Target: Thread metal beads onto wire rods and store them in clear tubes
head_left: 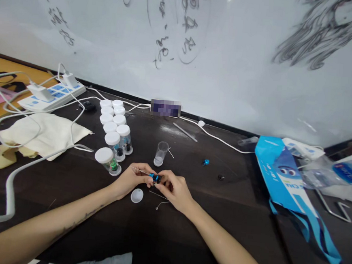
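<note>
A small blue-and-black part (155, 178) is held between both hands, just above the dark tabletop. My left hand (133, 180) pinches its left side, and a thin pale rod runs along the fingers. On the other side my right hand (176, 191) has its fingertips closed on the black end. The fingers hide much of the part. Below my left hand lies a white lid (137, 195). A thin wire tool (162, 203) rests under my right hand. Behind the hands stands an open clear jar (161, 154), with a small L-shaped key (171, 152) beside it.
Several white-capped clear jars (113, 139) stand in rows at the left, one with a green part (104, 155). A blue piece (205, 162) and a black piece (220, 177) lie at the right. Around them are a power strip (41, 104), cables, cream cloth (46, 132) and blue bag (282, 177).
</note>
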{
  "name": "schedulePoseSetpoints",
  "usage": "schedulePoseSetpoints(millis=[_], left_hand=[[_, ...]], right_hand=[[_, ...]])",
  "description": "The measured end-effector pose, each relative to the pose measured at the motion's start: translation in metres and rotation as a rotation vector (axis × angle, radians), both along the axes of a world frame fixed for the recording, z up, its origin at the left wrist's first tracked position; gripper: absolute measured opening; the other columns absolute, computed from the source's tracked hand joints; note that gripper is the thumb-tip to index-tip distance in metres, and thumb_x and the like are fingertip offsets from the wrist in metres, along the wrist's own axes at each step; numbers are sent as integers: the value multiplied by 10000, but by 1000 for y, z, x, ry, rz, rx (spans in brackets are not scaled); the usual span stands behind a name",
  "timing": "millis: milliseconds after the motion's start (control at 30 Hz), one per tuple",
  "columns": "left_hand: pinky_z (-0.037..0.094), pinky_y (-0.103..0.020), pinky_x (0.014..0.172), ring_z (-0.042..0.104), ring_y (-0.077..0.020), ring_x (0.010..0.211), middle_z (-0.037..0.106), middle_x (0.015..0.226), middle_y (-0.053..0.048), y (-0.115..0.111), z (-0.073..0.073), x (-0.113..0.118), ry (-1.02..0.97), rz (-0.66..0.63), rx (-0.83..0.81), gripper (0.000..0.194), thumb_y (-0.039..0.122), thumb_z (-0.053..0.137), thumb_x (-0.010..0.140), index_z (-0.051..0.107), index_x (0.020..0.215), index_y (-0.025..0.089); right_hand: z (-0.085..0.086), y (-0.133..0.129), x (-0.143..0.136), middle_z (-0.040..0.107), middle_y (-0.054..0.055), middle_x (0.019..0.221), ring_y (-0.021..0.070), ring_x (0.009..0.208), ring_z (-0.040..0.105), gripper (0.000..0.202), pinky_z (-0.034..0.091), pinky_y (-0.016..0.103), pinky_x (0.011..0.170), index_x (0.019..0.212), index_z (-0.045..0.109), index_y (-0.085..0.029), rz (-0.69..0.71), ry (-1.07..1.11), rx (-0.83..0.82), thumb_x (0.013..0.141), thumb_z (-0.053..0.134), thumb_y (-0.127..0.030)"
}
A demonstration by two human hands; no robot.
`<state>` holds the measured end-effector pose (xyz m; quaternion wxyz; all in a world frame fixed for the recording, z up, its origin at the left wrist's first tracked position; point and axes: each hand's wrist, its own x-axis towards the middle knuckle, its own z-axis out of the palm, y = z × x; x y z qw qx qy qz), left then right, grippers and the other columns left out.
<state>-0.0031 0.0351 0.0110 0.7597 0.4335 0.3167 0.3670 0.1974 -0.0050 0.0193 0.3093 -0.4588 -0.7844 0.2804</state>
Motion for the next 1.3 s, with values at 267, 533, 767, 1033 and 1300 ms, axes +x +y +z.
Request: schedulePoseSetpoints(millis=[267,533,767,1033,1300], left_hand=[[498,-197,590,625,-105,579,728,678,-30,0,1,0,2,2,-9,189,157,824,656,731,814,114],[495,-202,583,627,-116,597,719,681,-32,-1,0,2,-4,2,-3,187,169,828,654,731,803,113],[486,-206,574,620,-119,586,712,667,-38,-1,-4,3,-20,9,22,196,193,839,653,733,798,114],[462,-202,550,589,-105,536,704,650,-35,1,-9,7,-42,-9,52,189,202,853,634,740,766,126],[455,-192,559,582,-96,549,700,663,-28,1,-12,4,-77,-19,83,191,221,849,645,737,772,133]], right_hand=[[2,0,-1,607,-29,698,107,517,525,186,412,213,549,1048,586,-198,-4,-1,-11,941,571,-348],[2,-1,0,607,-29,689,105,508,513,174,394,213,541,1023,587,-203,-5,-1,2,956,544,-357],[2,-1,-1,599,-29,697,115,540,529,135,396,221,564,965,595,-209,-9,-16,35,950,552,-337],[2,-1,-2,590,-32,670,123,527,531,126,392,224,544,929,598,-219,-7,-46,80,938,567,-341],[-4,-2,-2,592,-48,660,113,507,526,203,393,218,543,1070,571,-220,17,-33,66,911,608,-341]])
